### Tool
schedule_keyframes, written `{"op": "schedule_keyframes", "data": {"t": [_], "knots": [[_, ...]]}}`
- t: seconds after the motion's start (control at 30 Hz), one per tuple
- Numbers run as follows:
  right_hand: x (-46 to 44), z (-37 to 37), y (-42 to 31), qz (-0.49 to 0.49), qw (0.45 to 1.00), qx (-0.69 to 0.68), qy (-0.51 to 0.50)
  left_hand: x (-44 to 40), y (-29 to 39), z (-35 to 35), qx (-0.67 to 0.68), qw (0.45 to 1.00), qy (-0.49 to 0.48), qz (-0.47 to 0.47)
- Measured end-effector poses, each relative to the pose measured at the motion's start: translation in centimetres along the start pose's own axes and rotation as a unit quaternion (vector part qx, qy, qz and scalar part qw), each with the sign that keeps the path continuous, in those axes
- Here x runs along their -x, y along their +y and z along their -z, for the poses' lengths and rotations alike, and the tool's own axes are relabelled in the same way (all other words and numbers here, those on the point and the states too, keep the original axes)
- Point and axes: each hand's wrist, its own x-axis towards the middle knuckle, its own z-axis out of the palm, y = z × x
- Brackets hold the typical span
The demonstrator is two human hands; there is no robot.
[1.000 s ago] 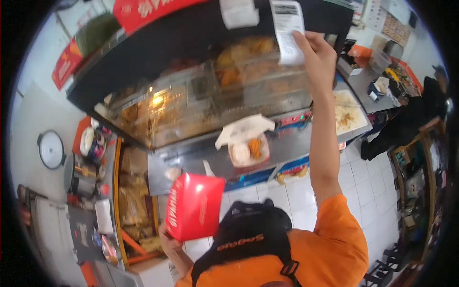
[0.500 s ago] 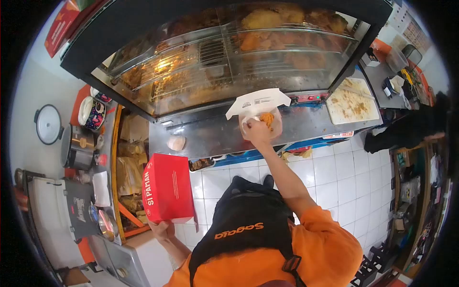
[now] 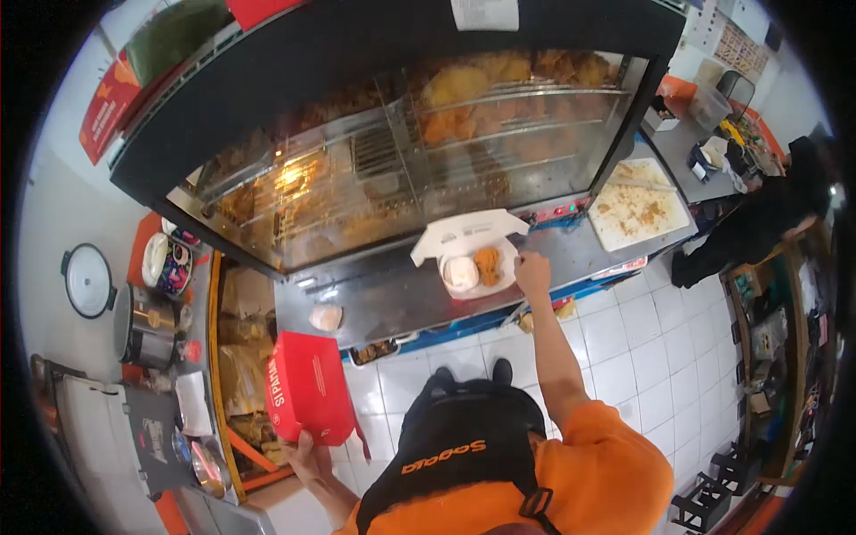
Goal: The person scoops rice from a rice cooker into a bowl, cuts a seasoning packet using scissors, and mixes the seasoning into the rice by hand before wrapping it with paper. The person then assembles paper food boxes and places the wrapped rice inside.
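Note:
My left hand (image 3: 308, 455) grips the lower end of a red cardboard box (image 3: 312, 392), held tilted in front of the counter with white lettering on its side. On the steel counter sits an open white takeaway box (image 3: 501, 276), its lid folded back toward the glass cabinet. Inside it, a round white wrapped bundle (image 3: 461, 274) lies left of a piece of fried chicken (image 3: 487, 265). My right hand (image 3: 533, 272) is at the right edge of this box, fingers curled together; what they hold, if anything, is hidden. Another white wrapped bundle (image 3: 326, 316) rests farther left on the counter.
A glass display cabinet (image 3: 383, 169) with fried food stands behind the counter (image 3: 374, 299). To the right lies a white tray (image 3: 673, 227) with crumbs and tongs. A person in dark clothes (image 3: 740, 232) is at the far right. A rice cooker (image 3: 147, 325) stands left.
My right hand has left the wrapped bundle inside the white box and moved right to the box's edge. My left hand still holds the red box, now lower in view. The camera view has shifted.

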Motion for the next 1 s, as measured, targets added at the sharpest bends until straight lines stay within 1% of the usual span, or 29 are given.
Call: {"op": "schedule_keyframes", "data": {"t": [0.03, 0.07, 0.1, 0.17, 0.23, 0.33, 0.43, 0.47, 0.53, 0.57, 0.6, 0.63, 0.67, 0.7, 0.73, 0.8, 0.83, 0.9, 0.97, 1.0], "knots": [[-0.4, 0.4, 0.6, -0.014, 1.000, -0.009, 0.007, -0.3, -0.4, 0.2, 0.002, 1.000, -0.007, 0.000], [-1.0, 0.0, 2.7, 0.003, 1.000, 0.001, 0.026, -0.7, -0.8, 0.4, 0.004, 1.000, -0.014, -0.001], [-1.7, -0.6, 5.1, 0.019, 0.999, 0.012, 0.043, -0.8, -0.6, -1.3, 0.019, 0.999, -0.027, -0.007], [-2.7, 1.4, 7.2, -0.037, 0.998, 0.012, 0.049, -1.0, -1.0, -3.8, 0.031, 0.998, -0.051, -0.028], [-3.9, 4.2, 8.9, -0.037, 0.997, 0.024, 0.064, -1.1, -1.8, -5.7, 0.029, 0.995, -0.074, -0.055], [-6.4, 6.8, 12.7, -0.051, 0.995, 0.065, 0.056, -0.9, -2.3, -8.0, 0.042, 0.993, -0.098, -0.047], [-7.3, 9.3, 13.7, -0.026, 0.991, -0.005, 0.130, -1.3, -3.6, -10.5, 0.002, 0.997, -0.057, -0.046], [-7.1, 9.8, 13.5, 0.008, 0.982, 0.016, 0.187, -1.4, -3.9, -11.5, 0.027, 0.998, -0.040, -0.043], [-5.5, 12.7, 8.4, 0.078, 0.948, 0.054, 0.304, -2.1, -3.6, -16.1, 0.079, 0.996, -0.010, -0.040], [-3.8, 13.8, 4.7, 0.095, 0.959, -0.102, 0.245, -2.4, -3.8, -17.4, 0.091, 0.996, 0.003, -0.021], [-1.1, 15.0, 0.4, 0.110, 0.945, -0.253, 0.176, -2.6, -4.1, -18.6, 0.102, 0.995, 0.016, -0.001], [3.0, 17.2, -3.6, 0.120, 0.954, -0.273, 0.023, -2.8, -4.3, -19.6, 0.111, 0.993, 0.028, 0.019], [6.0, 18.2, -7.1, 0.241, 0.929, -0.279, -0.035, -2.8, -4.8, -20.8, 0.123, 0.991, 0.019, 0.045], [9.1, 19.2, -10.6, 0.353, 0.882, -0.295, -0.104, -2.8, -5.4, -21.9, 0.133, 0.988, 0.009, 0.072], [11.0, 18.0, -12.1, 0.476, 0.761, -0.425, -0.115, -3.1, -5.8, -22.4, 0.141, 0.985, -0.001, 0.100], [12.7, 20.1, -15.6, 0.572, 0.734, -0.359, -0.074, -5.0, -8.3, -21.2, 0.139, 0.974, -0.064, 0.165], [12.8, 20.3, -16.1, 0.574, 0.742, -0.342, -0.051, -5.1, -8.5, -21.3, 0.141, 0.966, -0.091, 0.199], [12.0, 20.7, -16.6, 0.581, 0.755, -0.304, -0.007, -4.9, -8.7, -22.1, 0.166, 0.963, -0.063, 0.201], [11.4, 20.8, -16.3, 0.610, 0.752, -0.244, -0.052, -4.8, -8.2, -23.5, 0.186, 0.960, -0.038, 0.207], [11.2, 20.7, -16.2, 0.622, 0.750, -0.214, -0.073, -4.8, -8.3, -23.5, 0.196, 0.957, -0.040, 0.211]]}}
